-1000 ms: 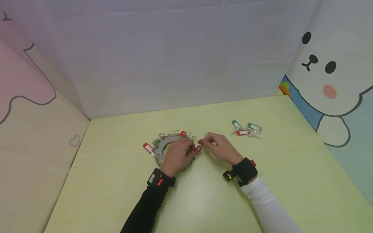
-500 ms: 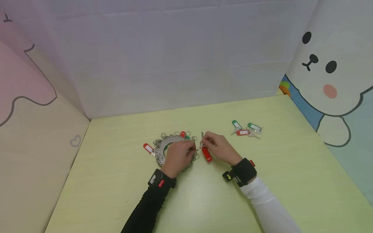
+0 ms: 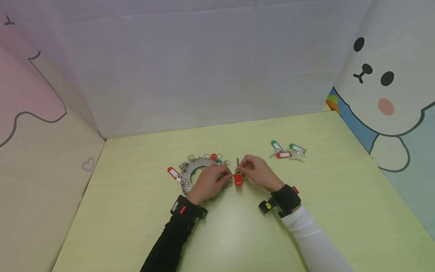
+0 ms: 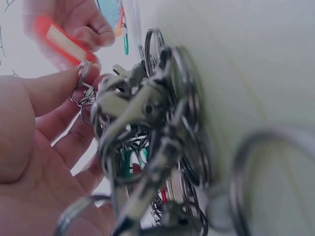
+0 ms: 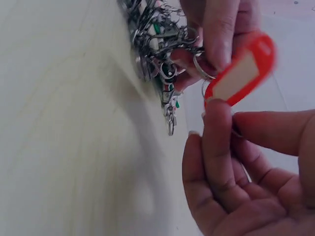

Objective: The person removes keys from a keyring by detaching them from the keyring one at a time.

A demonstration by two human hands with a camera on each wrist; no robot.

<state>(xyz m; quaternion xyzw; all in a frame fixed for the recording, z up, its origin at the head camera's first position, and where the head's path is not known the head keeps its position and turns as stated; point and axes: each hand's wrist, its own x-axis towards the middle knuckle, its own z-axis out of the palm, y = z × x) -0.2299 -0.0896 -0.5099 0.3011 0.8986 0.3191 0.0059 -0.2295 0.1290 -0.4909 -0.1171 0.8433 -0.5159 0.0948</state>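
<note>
My left hand (image 3: 207,180) reaches over a grey ring-shaped holder (image 3: 185,177) hung with many metal clasps and split rings. Its thumb and fingertips pinch one split ring (image 5: 201,66) at the holder's right side. Opposite it, my right hand (image 3: 259,173) pinches a key (image 3: 237,161), whose blade sticks up past the fingertips; its head is hidden by them. A red key tag (image 3: 238,180) with a pale label (image 5: 237,77) hangs between both hands, close to the split ring. Whether the tag's own ring is threaded on that split ring, I cannot tell.
Right of the hands lie several keys with tags: a green tag (image 3: 276,145), another green tag (image 3: 297,148) and a red tag (image 3: 283,155). A red tag (image 3: 173,172) hangs off the holder's left side. A pale curtain (image 3: 217,75) stands behind the table (image 3: 136,226).
The red tag has come out from between the fingers, swung down and turned to hang upright. The key blade now points up. Both hands stay nearly in place, the left shifting slightly right.
</note>
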